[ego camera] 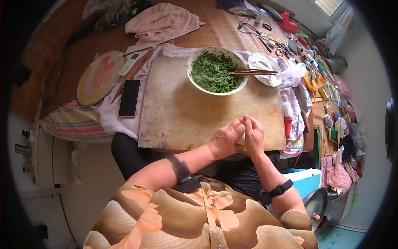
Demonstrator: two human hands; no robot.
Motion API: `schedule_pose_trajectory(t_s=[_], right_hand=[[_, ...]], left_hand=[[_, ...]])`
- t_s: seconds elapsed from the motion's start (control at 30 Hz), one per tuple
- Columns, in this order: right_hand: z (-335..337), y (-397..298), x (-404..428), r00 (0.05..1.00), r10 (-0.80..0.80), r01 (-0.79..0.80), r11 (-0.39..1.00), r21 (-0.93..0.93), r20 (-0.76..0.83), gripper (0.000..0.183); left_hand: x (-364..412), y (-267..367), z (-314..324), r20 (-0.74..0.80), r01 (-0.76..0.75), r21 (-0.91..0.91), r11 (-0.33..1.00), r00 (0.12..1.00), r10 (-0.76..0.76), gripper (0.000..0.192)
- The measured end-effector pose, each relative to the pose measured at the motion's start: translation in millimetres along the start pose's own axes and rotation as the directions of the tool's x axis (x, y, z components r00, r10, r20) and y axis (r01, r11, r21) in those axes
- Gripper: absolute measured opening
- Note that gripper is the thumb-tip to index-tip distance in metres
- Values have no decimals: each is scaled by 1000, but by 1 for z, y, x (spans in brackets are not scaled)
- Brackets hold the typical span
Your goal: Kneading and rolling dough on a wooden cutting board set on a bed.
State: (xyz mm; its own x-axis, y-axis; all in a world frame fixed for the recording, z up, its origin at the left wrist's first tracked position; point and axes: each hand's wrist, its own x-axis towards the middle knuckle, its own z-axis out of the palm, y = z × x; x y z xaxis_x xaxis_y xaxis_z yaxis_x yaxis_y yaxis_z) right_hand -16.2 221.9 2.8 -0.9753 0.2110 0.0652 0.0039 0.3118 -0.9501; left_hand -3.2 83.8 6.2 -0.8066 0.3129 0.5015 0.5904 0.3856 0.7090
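My left hand (227, 139) and my right hand (254, 137) meet above the front right of a wooden board (180, 115). Pinched between them is a small pale piece of dough (241, 140), mostly hidden by the fingers. Beyond my hands, a white bowl (214, 93) holds chopped green filling (213, 71). A pair of wooden chopsticks (261, 73) rests across the bowl's right rim, its far ends over a dish of white powder (259, 61) that looks like flour.
Left of the board lie a black phone (129, 99), a remote control (129, 64) and a round flat panel (99, 77). A red-handled object (288, 124) borders its right edge. Behind sits a pink cloth (163, 23). Cables (248, 26) and clutter crowd the far right.
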Motion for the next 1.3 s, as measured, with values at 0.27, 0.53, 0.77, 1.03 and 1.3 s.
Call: schedule_pose_trajectory(t_s=[0.27, 0.53, 0.77, 1.03, 1.3], right_hand=[[26, 3, 62, 991, -19, -12, 975, -223, -135, 36], [-1, 0, 4, 999, 32, -33, 990, 137, 10, 32], [20, -3, 58, 985, -105, 81, 982, -172, -138, 37], [2, -31, -14, 976, -214, 219, 953, -207, 50, 30], [21, -2, 56, 989, -89, 65, 977, -203, -115, 34]], left_hand=[[7, -27, 11, -61, 270, -6, 963, 961, -270, 48], [2, 1, 3, -6, -53, -51, 997, 999, 53, 43], [12, -33, 17, -184, 203, 79, 976, 965, -186, 49], [-9, -4, -3, -24, -38, 68, 997, 999, 40, 45], [7, -37, 18, -96, 259, -35, 965, 960, -262, 42]])
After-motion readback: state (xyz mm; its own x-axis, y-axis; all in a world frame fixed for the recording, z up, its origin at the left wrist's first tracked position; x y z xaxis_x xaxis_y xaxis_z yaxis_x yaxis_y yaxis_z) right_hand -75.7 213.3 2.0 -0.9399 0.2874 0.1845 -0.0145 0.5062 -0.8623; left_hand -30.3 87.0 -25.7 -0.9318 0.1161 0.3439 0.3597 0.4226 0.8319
